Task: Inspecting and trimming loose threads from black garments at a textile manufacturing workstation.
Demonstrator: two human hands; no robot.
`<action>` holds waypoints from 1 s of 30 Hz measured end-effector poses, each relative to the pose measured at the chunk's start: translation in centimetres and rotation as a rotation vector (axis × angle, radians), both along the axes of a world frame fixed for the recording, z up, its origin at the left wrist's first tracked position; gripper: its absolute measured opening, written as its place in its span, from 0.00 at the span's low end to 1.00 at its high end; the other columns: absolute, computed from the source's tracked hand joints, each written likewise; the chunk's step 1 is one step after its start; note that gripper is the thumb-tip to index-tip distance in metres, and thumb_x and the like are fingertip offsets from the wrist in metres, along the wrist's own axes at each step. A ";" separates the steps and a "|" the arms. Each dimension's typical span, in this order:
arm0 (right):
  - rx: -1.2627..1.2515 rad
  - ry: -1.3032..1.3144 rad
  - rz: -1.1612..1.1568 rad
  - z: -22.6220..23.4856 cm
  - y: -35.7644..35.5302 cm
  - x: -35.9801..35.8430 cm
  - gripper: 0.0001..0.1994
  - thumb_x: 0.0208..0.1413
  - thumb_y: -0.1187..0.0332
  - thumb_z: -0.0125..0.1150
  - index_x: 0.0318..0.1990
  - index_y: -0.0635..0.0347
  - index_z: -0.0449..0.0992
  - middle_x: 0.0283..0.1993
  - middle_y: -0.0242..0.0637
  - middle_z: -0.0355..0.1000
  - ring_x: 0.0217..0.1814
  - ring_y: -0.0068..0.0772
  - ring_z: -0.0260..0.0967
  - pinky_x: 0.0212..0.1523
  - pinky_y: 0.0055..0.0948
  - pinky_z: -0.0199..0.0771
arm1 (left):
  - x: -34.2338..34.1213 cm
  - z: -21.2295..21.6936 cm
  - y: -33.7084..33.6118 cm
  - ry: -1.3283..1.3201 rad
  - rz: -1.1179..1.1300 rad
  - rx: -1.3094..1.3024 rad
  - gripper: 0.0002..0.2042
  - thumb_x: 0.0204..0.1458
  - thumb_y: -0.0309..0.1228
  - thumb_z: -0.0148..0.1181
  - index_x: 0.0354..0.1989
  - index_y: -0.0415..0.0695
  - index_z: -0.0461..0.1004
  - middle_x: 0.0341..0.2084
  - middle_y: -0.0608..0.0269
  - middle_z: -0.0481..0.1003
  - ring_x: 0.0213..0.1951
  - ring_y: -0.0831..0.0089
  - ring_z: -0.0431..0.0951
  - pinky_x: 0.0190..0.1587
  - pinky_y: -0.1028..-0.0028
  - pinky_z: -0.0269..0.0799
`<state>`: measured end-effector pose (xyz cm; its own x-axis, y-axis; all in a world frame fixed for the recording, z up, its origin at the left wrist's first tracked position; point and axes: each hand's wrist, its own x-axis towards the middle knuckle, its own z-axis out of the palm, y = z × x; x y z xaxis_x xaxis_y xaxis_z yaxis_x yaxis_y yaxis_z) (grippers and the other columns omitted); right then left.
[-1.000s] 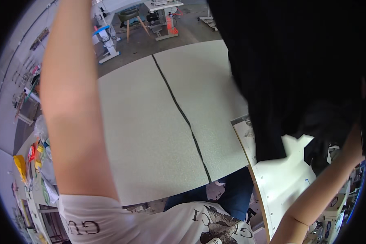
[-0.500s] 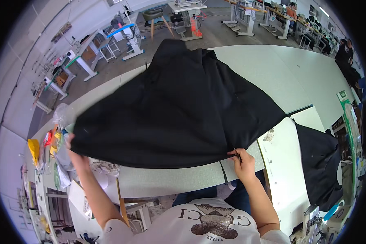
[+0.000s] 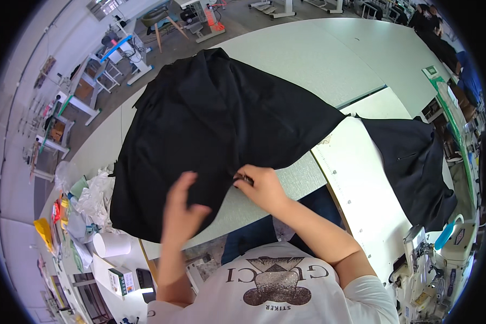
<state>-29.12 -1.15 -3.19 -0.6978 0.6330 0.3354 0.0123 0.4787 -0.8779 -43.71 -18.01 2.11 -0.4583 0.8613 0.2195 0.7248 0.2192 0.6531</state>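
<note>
Left hand: the left hand (image 3: 182, 208) lies flat on the near part of the black garment (image 3: 216, 129), fingers stretched out and spread, forearm coming up from the lower edge; its grip is apart, closed on nothing.
Right hand: the right hand (image 3: 260, 186) sits at the garment's near hem, fingers curled, grip clamped on a pinch of the black cloth; the forearm runs back to the lower right.
Garment: spread wide over the pale grey counter (image 3: 308, 54), its near corner hanging toward the person, its far edge reaching the counter's back edge.
Second piece: another dark garment (image 3: 416, 162) lies on the white side counter (image 3: 356, 183) at the right, well apart from both hands.
Sewing machine: a white sewing machine (image 3: 443, 254) stands at the lower right, beside the side counter.
Left clutter: crumpled clear plastic bags (image 3: 92, 197), a white roll (image 3: 112, 244) and a small box (image 3: 120, 281) near the garment's left corner.
Room: grey floor with work stands (image 3: 119, 51) and a stool (image 3: 162, 19) beyond the counter.
</note>
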 end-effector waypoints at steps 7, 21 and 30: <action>0.114 -0.156 0.069 0.5 4.6 0.4 0.09 0.41 0.71 0.66 0.31 0.64 0.76 0.22 0.42 0.72 0.21 0.33 0.70 0.22 0.28 0.67 | 0.4 -4.9 6.7 -0.389 0.074 0.077 0.06 0.53 0.23 0.53 0.37 0.36 0.74 0.24 0.60 0.74 0.28 0.74 0.73 0.32 0.76 0.68; -0.271 -0.464 -0.022 -2.5 19.9 11.7 0.04 0.46 0.80 0.59 0.31 0.65 0.73 0.20 0.28 0.65 0.16 0.16 0.59 0.16 0.20 0.60 | -3.9 -2.6 3.9 -1.062 0.414 0.431 0.14 0.55 0.29 0.50 0.47 0.34 0.71 0.38 0.61 0.75 0.41 0.75 0.73 0.45 0.78 0.67; -0.284 -0.462 -0.343 -3.2 22.1 16.2 0.06 0.50 0.81 0.56 0.35 0.62 0.75 0.19 0.26 0.62 0.16 0.15 0.54 0.16 0.19 0.54 | -4.5 -4.2 3.0 -1.115 0.487 0.478 0.16 0.55 0.29 0.49 0.50 0.33 0.68 0.42 0.57 0.74 0.45 0.71 0.73 0.50 0.74 0.68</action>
